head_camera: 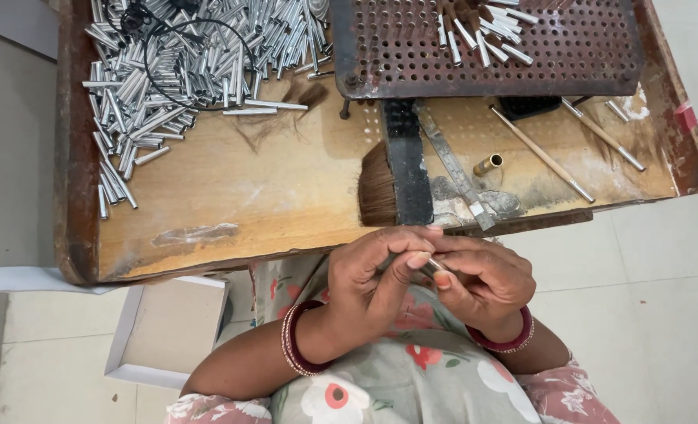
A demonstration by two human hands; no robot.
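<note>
wooden tray (208,196) | metal tubes (168,71) | perforated plate (569,55) | brush (396,177)

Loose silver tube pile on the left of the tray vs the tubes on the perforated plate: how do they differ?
The loose pile of short silver metal tubes is large and sprawls flat on the wooden tray; the small cluster of silver tubes sits on the rusty perforated metal plate. The pile's tubes look bare, with a black cord across them; the cluster's tubes seem to have brown material at one end. Both are similar slim silver tubes.
</note>
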